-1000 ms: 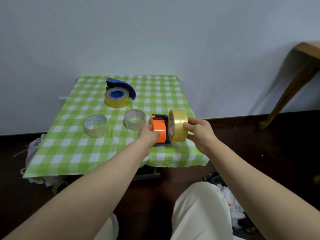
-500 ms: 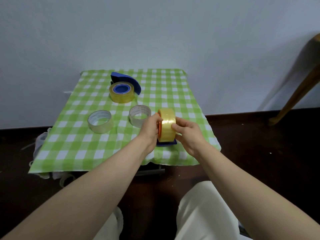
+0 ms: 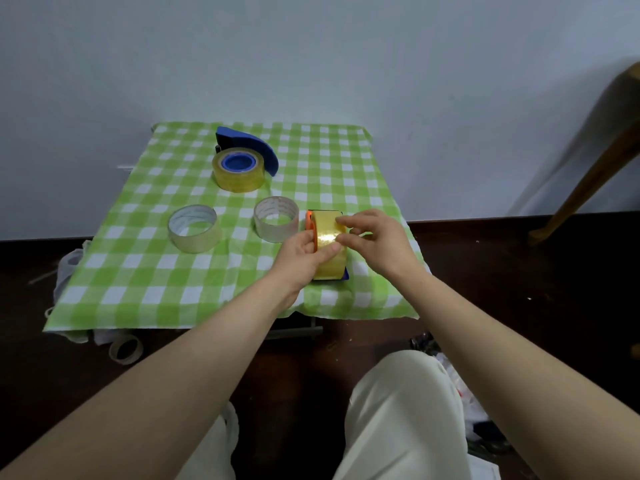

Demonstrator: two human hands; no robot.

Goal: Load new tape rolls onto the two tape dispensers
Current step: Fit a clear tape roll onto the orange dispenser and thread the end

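A yellow tape roll point(image 3: 327, 237) stands on edge on the orange and blue dispenser point(image 3: 309, 220) near the table's front right. My left hand point(image 3: 301, 254) holds the roll and dispenser from the left, thumb across the roll's face. My right hand point(image 3: 375, 239) touches the roll's top and right side with thumb and fingertips. Most of the dispenser is hidden by the roll and hands. At the back, a second blue dispenser point(image 3: 252, 145) lies flat with a yellow roll point(image 3: 238, 171) on its hub.
Two near-empty clear tape rolls point(image 3: 194, 228) point(image 3: 276, 218) stand on the green checked tablecloth point(image 3: 138, 271). Another roll point(image 3: 125, 348) lies on the dark floor under the table's front left. A wooden furniture leg point(image 3: 588, 181) stands at right. My knees sit below the table edge.
The yellow roll went from beside the orange dispenser onto it. My right hand shifted from the roll's right side to its top; my left thumb now lies on the roll.
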